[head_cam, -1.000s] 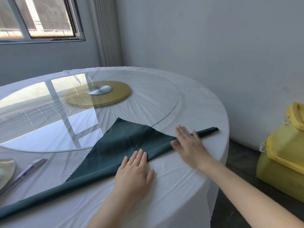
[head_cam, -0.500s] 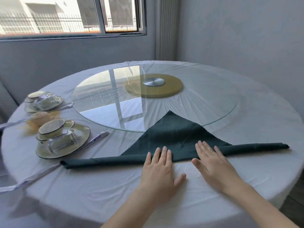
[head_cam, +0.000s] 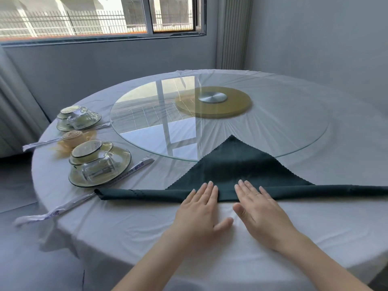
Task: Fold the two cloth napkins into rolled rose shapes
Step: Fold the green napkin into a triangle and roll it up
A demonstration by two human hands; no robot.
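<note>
my left hand and right hand lie flat, fingers spread, gripping nothing, on the green napkin's rolled edge running left-right.

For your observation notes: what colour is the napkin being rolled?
Dark green napkin, plain with a zigzag edge; head view.

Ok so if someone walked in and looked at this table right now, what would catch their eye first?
Probably the dark green napkin, a triangle pointing onto the glass turntable, its near edge rolled into a long band. The left hand and right hand lie flat side by side, fingertips on that roll. At the table's left sit two wrapped place settings with a finished peach napkin rose between them.
</note>
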